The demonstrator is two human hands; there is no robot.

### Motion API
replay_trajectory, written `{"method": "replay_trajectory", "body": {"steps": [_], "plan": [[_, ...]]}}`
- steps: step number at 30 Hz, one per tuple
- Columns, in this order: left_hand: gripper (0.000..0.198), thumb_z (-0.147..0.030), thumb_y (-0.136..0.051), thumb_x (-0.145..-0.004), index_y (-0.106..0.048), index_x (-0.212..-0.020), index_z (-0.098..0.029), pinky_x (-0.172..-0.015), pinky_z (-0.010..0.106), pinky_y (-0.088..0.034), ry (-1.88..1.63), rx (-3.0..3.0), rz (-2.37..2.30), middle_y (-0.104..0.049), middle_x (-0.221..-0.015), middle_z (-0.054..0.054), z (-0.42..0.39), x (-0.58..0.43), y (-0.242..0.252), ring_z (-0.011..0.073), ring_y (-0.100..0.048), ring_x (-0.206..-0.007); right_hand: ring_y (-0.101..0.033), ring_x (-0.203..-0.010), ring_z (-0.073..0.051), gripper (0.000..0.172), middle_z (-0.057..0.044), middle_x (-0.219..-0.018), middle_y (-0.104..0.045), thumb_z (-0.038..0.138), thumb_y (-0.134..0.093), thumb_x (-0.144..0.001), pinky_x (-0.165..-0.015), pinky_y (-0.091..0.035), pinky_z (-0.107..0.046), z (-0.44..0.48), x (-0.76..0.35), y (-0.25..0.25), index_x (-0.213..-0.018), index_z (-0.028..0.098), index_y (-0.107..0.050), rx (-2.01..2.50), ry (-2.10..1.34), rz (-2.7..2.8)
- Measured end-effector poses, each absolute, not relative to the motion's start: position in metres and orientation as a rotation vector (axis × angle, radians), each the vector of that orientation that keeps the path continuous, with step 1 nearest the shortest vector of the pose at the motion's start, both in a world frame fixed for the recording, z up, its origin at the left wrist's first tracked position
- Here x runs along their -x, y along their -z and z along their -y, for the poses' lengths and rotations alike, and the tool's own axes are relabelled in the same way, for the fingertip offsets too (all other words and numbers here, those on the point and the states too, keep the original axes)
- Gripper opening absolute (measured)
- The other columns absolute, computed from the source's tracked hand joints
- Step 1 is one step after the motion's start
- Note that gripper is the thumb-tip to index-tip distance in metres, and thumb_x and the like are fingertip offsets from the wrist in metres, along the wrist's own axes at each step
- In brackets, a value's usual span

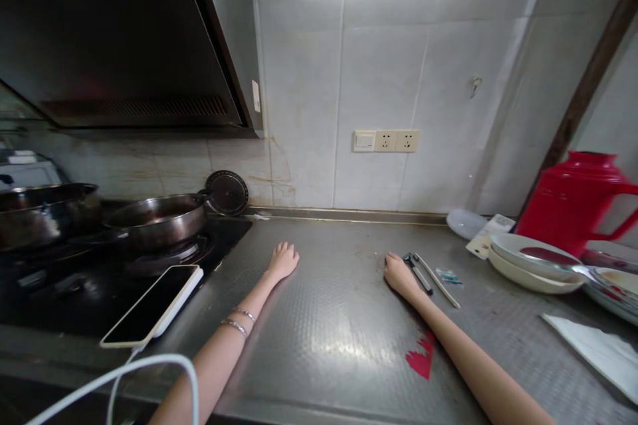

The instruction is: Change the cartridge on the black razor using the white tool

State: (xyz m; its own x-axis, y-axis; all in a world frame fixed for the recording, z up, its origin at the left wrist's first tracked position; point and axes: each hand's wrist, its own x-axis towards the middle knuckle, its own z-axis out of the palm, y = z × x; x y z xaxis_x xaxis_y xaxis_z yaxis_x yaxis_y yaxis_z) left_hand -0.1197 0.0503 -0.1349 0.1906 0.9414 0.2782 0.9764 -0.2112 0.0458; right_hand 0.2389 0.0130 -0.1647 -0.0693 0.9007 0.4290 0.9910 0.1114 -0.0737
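Note:
Both my forearms lie stretched out on a steel counter (329,319). My left hand (283,260) rests on the metal with its fingers curled under in a loose fist, nothing visible in it. Two thin bracelets (238,319) circle that forearm. My right hand (397,272) also lies curled on the counter, its knuckles just left of a small pen-like tool (419,275) and a thin white stick (438,281), close to them but not clearly gripping either.
A phone (153,304) with a white cable (124,372) lies on the black hob's edge, behind it a frying pan (157,218) and a wok (40,211). A red stain (423,357) marks the counter. Stacked plates (533,262), a red jug (578,199) and a white cloth (598,348) stand right.

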Motion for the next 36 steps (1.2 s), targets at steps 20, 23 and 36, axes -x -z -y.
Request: {"method": "replay_trajectory", "body": {"steps": [20,23,36], "plan": [[0.041,-0.032,-0.031,-0.088,-0.054,-0.116,-0.012,-0.097,0.036,-0.032,0.358,2.318,1.886,-0.051,-0.126,0.015,-0.0526,0.1198,0.1326,0.0256,-0.043,-0.118,-0.055,-0.107,-0.023,0.033,-0.021,-0.108,-0.062,0.002,-0.041,-0.072,-0.093,-0.037,-0.027,-0.0140,-0.2378,0.1651,-0.095,0.004,-0.064,1.875,0.287,1.974],[0.041,-0.032,-0.031,-0.088,-0.054,-0.117,-0.013,-0.097,0.036,-0.032,0.360,2.315,1.881,-0.051,-0.126,0.015,-0.0528,0.1198,0.1330,0.0253,-0.043,-0.119,-0.055,-0.106,-0.024,0.033,-0.021,-0.108,-0.062,0.002,-0.042,-0.072,-0.093,-0.037,-0.027,-0.0129,-0.2371,0.1638,-0.096,0.004,-0.064,1.874,0.279,1.967],[0.040,-0.032,-0.032,-0.088,-0.055,-0.114,-0.012,-0.097,0.035,-0.032,0.371,2.318,1.876,-0.052,-0.125,0.015,-0.0523,0.1202,0.1312,0.0252,-0.044,-0.117,-0.057,-0.100,-0.022,0.033,-0.019,-0.102,-0.065,0.002,-0.041,-0.070,-0.089,-0.039,-0.026,-0.0096,-0.2354,0.1590,-0.093,0.007,-0.064,1.872,0.267,1.937]]}}
